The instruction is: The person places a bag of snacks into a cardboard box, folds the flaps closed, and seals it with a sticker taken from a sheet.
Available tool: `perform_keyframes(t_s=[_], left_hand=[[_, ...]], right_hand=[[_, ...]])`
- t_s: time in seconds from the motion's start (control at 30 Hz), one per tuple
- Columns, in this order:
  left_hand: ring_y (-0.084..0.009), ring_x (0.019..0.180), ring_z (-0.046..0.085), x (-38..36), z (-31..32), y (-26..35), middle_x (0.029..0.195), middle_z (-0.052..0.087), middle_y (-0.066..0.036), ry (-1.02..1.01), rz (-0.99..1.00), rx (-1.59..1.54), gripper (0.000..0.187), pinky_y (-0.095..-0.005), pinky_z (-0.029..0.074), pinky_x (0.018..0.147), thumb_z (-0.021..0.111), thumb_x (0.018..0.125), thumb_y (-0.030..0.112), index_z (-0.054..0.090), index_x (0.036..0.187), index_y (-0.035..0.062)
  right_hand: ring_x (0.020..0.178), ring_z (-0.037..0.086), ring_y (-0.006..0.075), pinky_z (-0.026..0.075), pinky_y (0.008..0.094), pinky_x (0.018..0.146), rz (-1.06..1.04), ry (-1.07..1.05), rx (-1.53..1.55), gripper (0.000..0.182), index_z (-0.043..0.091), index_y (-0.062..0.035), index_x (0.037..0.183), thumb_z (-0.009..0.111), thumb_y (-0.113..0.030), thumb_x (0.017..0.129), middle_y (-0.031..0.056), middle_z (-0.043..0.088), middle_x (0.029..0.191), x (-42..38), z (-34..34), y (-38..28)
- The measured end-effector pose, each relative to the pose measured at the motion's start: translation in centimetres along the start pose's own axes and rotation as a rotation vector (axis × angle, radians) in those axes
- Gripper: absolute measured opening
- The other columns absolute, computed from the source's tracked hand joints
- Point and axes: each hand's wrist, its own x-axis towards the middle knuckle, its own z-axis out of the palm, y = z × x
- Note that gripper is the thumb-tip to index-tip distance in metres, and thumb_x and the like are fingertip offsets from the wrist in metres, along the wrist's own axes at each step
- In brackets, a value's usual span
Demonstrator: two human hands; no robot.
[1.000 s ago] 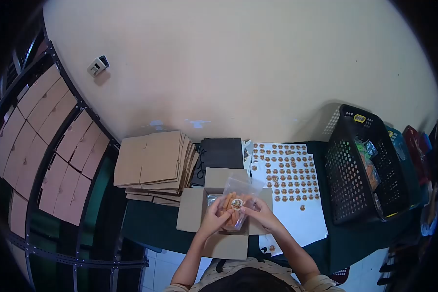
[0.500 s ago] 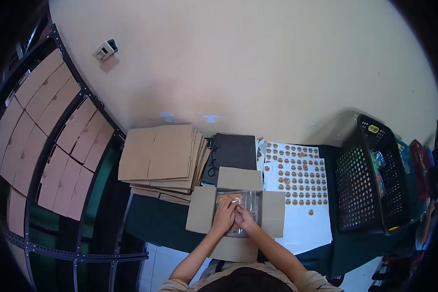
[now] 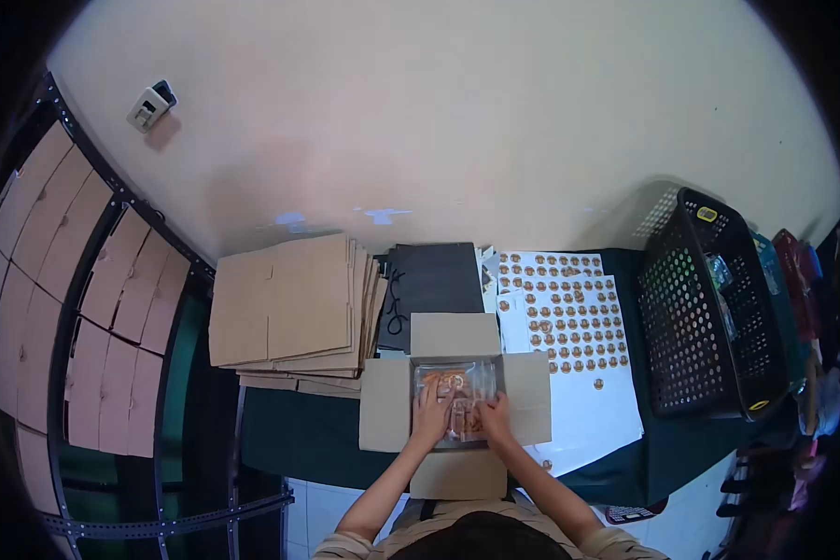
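Note:
A cardboard box (image 3: 387, 406) stands with its flaps folded out. Inside lie clear plastic packets (image 3: 453, 381) with orange-brown contents; how many there are is hard to see. My left hand (image 3: 431, 417) rests on the left part of the packets, fingers stretched out and slightly apart. At the right side of the box, my right hand (image 3: 497, 420) has its fingers bent at the edge of a packet, seemingly pinching the plastic. Both hands cover part of the contents.
Flat cardboard boxes (image 3: 285, 299) are stacked to the left, beside a black folder-like sheet (image 3: 439, 280). White sheets with round stickers (image 3: 579, 317) lie right of the box. Further right stands a black perforated basket (image 3: 686, 327). A rack of boxes (image 3: 112, 327) is at far left.
My hands were together over the middle of the packets; now they are apart, the right one moved to the box's right side. The camera view has shifted slightly.

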Motion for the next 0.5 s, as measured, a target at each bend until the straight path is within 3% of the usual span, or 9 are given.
perform_keyframes(t_s=[0.07,0.1,0.17,0.3,0.37,0.5], left_hand=[[-0.0314,0.124,0.032,-0.2,0.3,0.2,0.138,0.031,-0.016,-0.017,0.004,0.007,0.044,-0.0444,0.03,0.096,0.057,0.081,0.02,0.051,0.124,0.0153],[-0.0325,0.125,0.03,-0.5,0.5,0.2,0.141,0.026,-0.017,-0.032,0.003,0.022,0.047,-0.0448,0.028,0.098,0.057,0.08,0.019,0.049,0.126,0.0158],[-0.0316,0.127,0.028,-0.8,0.7,0.3,0.141,0.025,-0.018,-0.045,0.018,0.04,0.053,-0.0446,0.026,0.098,0.058,0.079,0.02,0.043,0.13,0.0177],[-0.0294,0.129,0.027,-0.8,1.0,-0.1,0.14,0.028,-0.016,0.004,0.051,0.129,0.057,-0.0439,0.026,0.098,0.059,0.078,0.022,0.041,0.132,0.0184],[-0.0295,0.129,0.026,-0.9,1.0,-0.6,0.14,0.028,-0.016,0.005,0.079,0.117,0.058,-0.044,0.026,0.098,0.059,0.078,0.022,0.04,0.133,0.0184],[-0.0314,0.129,0.026,-1.0,1.2,-0.7,0.14,0.028,-0.017,-0.005,0.11,0.108,0.058,-0.0455,0.026,0.099,0.056,0.08,0.023,0.037,0.134,0.0177]], right_hand=[[0.117,0.04,0.0389,0.037,0.0463,0.094,-0.905,0.38,-0.934,0.052,0.034,0.0042,0.126,0.054,-0.011,0.08,0.0252,0.042,0.122,-1.3,0.7,1.2],[0.117,0.04,0.0389,0.037,0.0463,0.094,-0.899,0.387,-0.935,0.052,0.034,0.0042,0.126,0.054,-0.011,0.08,0.0252,0.042,0.122,-1.6,1.1,1.0],[0.124,0.03,0.0415,0.029,0.0535,0.099,-0.79,0.105,-1.311,0.062,0.03,-0.0012,0.133,0.054,-0.016,0.078,0.0271,0.032,0.131,-1.9,1.9,0.1],[0.126,0.028,0.0424,0.028,0.055,0.098,-0.721,0.146,-1.448,0.063,0.028,-0.0057,0.135,0.053,-0.023,0.079,0.0259,0.026,0.138,1.8,0.8,4.0],[0.128,0.026,0.0413,0.027,0.0545,0.1,-0.833,0.194,-1.5,0.066,0.028,-0.0074,0.137,0.053,-0.028,0.08,0.0239,0.026,0.14,2.4,0.2,5.3],[0.128,0.026,0.0426,0.025,0.0545,0.101,-0.802,0.093,-1.425,0.072,0.023,-0.0086,0.139,0.056,-0.03,0.079,0.0246,0.024,0.14,2.4,-0.3,4.5]])
